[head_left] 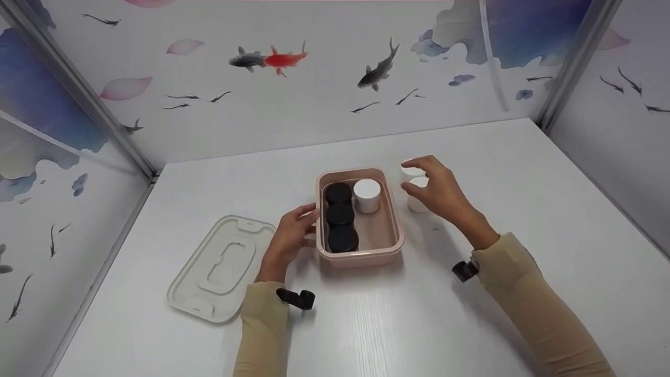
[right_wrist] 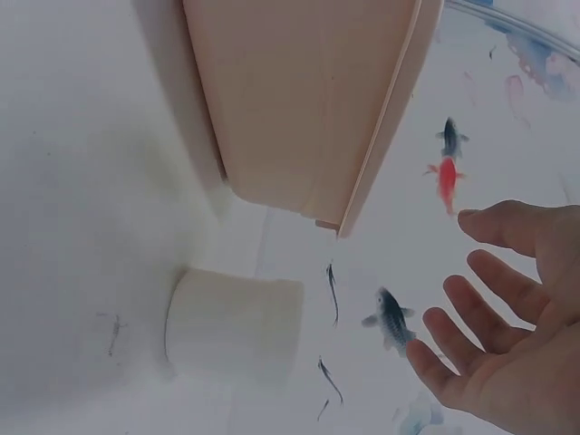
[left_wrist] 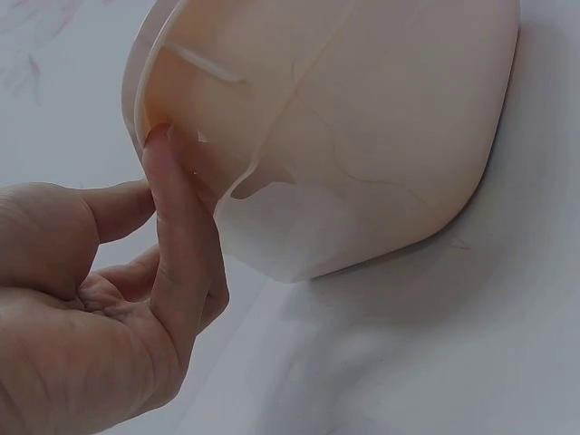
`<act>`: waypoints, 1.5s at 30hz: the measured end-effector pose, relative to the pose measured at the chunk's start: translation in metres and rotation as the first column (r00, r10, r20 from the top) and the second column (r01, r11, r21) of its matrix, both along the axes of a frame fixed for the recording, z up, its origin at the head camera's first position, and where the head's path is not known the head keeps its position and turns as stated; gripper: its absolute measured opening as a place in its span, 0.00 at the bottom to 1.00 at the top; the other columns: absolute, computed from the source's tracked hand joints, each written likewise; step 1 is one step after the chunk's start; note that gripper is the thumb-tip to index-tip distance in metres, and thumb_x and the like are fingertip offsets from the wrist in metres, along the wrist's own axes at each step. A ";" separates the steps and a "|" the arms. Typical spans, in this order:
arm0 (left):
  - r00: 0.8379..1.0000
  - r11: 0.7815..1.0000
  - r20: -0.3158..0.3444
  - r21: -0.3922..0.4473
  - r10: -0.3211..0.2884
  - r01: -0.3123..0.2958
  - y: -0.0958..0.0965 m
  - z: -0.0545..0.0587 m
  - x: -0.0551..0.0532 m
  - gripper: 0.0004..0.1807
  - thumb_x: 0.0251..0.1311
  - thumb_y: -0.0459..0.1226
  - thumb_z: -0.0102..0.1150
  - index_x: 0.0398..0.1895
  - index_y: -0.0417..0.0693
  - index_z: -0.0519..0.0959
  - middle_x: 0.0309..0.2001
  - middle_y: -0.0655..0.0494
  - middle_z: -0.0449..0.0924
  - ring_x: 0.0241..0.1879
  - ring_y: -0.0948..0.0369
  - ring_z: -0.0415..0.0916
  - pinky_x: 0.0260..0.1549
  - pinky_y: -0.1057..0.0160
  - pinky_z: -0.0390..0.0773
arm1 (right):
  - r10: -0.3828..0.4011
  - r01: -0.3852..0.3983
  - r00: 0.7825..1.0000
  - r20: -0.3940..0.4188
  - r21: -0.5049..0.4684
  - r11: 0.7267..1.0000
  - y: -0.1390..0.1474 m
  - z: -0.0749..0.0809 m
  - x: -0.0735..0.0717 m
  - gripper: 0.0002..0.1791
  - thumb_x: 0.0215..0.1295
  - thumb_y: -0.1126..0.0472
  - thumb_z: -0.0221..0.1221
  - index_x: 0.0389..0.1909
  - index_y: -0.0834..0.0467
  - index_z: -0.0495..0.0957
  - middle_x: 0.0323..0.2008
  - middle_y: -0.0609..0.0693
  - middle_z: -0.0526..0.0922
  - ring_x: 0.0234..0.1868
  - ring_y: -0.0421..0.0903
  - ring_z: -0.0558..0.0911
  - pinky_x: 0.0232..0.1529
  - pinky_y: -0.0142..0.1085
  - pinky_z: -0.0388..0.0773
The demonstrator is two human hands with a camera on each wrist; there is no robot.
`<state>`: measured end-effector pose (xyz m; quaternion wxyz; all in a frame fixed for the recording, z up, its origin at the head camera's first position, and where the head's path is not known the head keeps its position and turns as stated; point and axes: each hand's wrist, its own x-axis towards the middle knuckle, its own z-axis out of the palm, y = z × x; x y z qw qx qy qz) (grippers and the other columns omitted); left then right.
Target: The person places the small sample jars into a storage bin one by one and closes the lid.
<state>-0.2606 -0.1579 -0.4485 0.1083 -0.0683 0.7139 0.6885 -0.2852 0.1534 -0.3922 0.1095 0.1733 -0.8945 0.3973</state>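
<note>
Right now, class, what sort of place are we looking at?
Probably a work booth: a white table with fish-patterned walls on three sides and grey posts at the corners.

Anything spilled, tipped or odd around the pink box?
Nothing stands out: no spill or tipped container shows; three black containers line up inside the pink box beside a white container. Only the lid lies slanted, apart from the box.

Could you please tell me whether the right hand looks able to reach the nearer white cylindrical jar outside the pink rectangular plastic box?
Probably yes: the right hand hovers, empty, above the nearer white cylindrical jar, with nothing visible between them; the pink rectangular plastic box is to one side.
</note>
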 end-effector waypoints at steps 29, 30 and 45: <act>1.000 1.000 0.001 -0.006 0.004 -0.004 0.000 0.003 0.000 0.25 0.73 0.42 0.55 0.70 0.47 0.70 0.59 0.43 0.81 0.43 0.57 0.83 0.30 0.62 0.83 | -0.133 0.169 0.957 0.259 -0.124 0.978 0.038 -0.028 -0.018 0.44 0.64 0.48 0.67 0.74 0.62 0.59 0.72 0.64 0.61 0.75 0.62 0.61 0.72 0.56 0.64; 1.000 1.000 0.000 -0.004 0.004 -0.004 -0.001 0.002 0.000 0.25 0.73 0.42 0.55 0.70 0.47 0.70 0.59 0.43 0.81 0.43 0.57 0.83 0.30 0.62 0.83 | -0.126 0.166 0.951 0.281 -0.123 0.978 0.039 -0.030 -0.019 0.46 0.64 0.47 0.67 0.75 0.62 0.57 0.73 0.64 0.60 0.76 0.62 0.61 0.72 0.56 0.64; 1.000 1.000 0.014 -0.010 0.005 -0.005 0.000 0.000 0.000 0.25 0.73 0.43 0.56 0.70 0.46 0.70 0.61 0.43 0.80 0.45 0.57 0.83 0.32 0.61 0.83 | -0.080 0.137 0.851 0.518 -0.073 0.988 0.043 -0.049 -0.031 0.58 0.63 0.45 0.67 0.80 0.60 0.38 0.77 0.66 0.51 0.78 0.63 0.56 0.74 0.58 0.61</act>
